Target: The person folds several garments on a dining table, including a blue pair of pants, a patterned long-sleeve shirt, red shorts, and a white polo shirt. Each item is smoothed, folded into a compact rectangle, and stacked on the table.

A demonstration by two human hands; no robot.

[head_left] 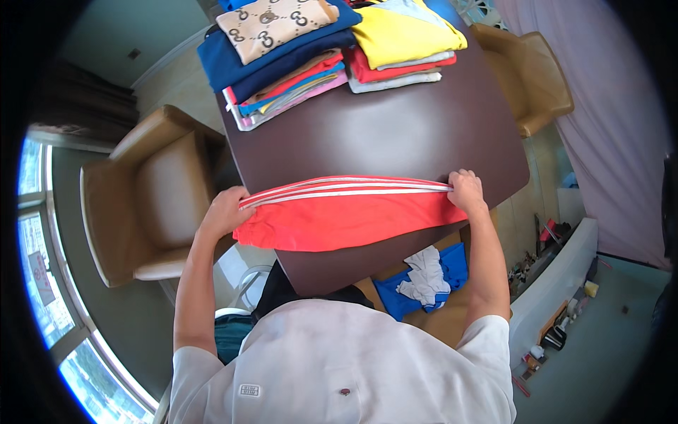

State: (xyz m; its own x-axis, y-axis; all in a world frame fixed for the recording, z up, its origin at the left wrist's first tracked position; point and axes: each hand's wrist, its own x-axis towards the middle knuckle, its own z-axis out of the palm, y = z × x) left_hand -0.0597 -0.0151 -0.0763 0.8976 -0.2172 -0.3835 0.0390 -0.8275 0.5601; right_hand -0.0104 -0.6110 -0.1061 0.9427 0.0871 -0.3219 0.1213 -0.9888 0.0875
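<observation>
Trousers (346,219), red w/ white side stripes, pos. at 6 o'clock of bench (381,134) (ref. pt.: bench ctr.). Fabric stretched lengthwise btwn both hands, striped edge toward 12 o'clock; L end projects past bench edge. Contact w/ bench top: cannot tell.

L hand (227,210): at L end of trousers, fingers grasping striped edge. R hand (466,189): at R end, fingers grasping same edge.

Surroundings, same ref.:
- 10 o'clock: L stack of folded clothes (282,78), beige patterned garment (275,28) on top.
- Btwn 12 and 1 o'clock: R stack of folded clothes (402,72), just beside L stack; yellow garment (406,32) on top.
- 2 o'clock: R armchair (540,71), tan.
- 5 o'clock: tan seat (441,323) w/ crumpled white garment (427,277) on blue garment (394,297).
- Btwn 8 and 9 o'clock: L armchair (169,191), tan.
</observation>
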